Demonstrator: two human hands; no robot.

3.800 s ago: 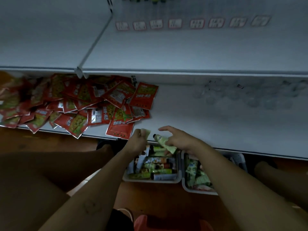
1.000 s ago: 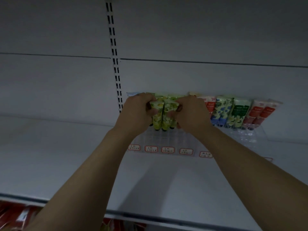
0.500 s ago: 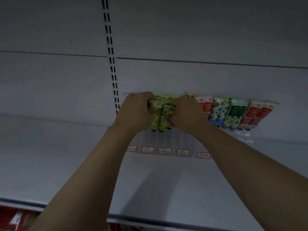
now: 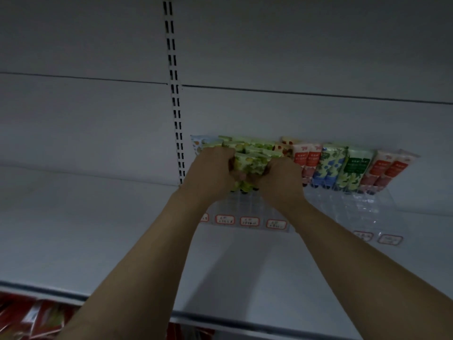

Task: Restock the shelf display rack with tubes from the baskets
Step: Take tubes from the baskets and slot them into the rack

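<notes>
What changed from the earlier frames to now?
The left hand and right hand rose from the baskets to the display rack, still gripping the yellow-green tubes, and closed in around them. The other tubes in the rack stayed put.

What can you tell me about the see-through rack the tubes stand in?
The rack looks like clear plastic, split into a grid of small cells. It sits on the white shelf, close to the back panel. Red-bordered labels run along its front edge. Colourful tubes stand cap-down in its rear cells; the front cells on the right look empty. Over its left part, the left hand and right hand grip yellow-green tubes.
</notes>
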